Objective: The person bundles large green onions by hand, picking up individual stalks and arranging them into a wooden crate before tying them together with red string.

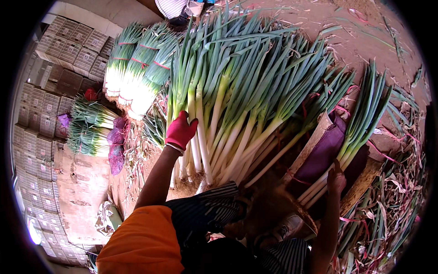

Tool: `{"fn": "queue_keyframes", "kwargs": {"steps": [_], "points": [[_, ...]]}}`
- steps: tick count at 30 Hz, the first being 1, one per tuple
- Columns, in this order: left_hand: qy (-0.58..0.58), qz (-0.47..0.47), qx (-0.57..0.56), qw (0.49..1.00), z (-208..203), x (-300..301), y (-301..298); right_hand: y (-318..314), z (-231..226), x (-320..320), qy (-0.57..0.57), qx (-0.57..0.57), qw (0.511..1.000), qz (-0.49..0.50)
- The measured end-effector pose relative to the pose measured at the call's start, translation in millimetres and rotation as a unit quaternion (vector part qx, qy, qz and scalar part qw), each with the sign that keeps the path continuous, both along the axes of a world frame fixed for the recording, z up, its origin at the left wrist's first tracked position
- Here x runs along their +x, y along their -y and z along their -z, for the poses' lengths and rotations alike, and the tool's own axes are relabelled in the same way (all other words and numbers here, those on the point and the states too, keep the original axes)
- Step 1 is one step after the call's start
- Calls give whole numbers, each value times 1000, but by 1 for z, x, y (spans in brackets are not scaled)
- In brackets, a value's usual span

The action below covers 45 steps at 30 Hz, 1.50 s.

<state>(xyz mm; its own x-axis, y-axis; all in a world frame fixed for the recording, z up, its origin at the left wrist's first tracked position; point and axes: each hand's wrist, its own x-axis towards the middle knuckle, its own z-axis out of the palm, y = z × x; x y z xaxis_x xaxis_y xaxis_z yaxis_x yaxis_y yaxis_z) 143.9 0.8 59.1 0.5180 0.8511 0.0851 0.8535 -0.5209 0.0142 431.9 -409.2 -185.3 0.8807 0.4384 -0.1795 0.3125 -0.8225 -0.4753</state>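
Note:
A big heap of long green onions [248, 123], white stalks toward me and green leaves fanned away, lies in front of me. My left hand [179, 132], in a red glove, is closed around stalks at the heap's left side; its fingertips are partly hidden among them. Apart from the heap, on the right, my bare right hand [336, 179] grips a small bunch of green onions [353, 139] by the white stalks. The leaves of that bunch point up and away. Beneath it a purple cloth [321, 148] covers part of a wooden frame [312, 137].
Large bundles of green onions [143, 64] tied with red bands stand at the far left. Nearer are more bundles [89, 139] with purple wrapping. Stacked boxes [39, 155] line the left wall. Leaf scraps and pink ties [383, 214] litter the right floor. Another person's foot [180, 18] shows at the top.

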Motion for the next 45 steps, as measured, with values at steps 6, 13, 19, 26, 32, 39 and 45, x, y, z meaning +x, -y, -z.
{"fn": "queue_keyframes", "kwargs": {"steps": [6, 13, 19, 26, 32, 39, 45], "points": [[-19, -24, -10, 999, 10, -1, -12, 1, 1, 0, 3, 6, 1000, 6], [253, -106, -136, 952, 24, -15, -34, 2, 7, -4, 25, 54, 998, 11], [566, -162, -469, 658, -29, 23, -16, 6, 12, -3, 25, 61, 998, 23], [591, -43, -527, 609, -59, 58, 36, 3, 12, -6, 30, 57, 998, 25], [565, 65, -647, 508, -84, 118, 79, 9, 6, -4, 24, 36, 999, 19], [483, 180, -772, 372, -60, 235, 132, 13, 20, -3, 46, 35, 998, 9], [431, 157, -844, 277, 1, 323, 208, 12, 10, -4, 32, 52, 998, 23]]}}
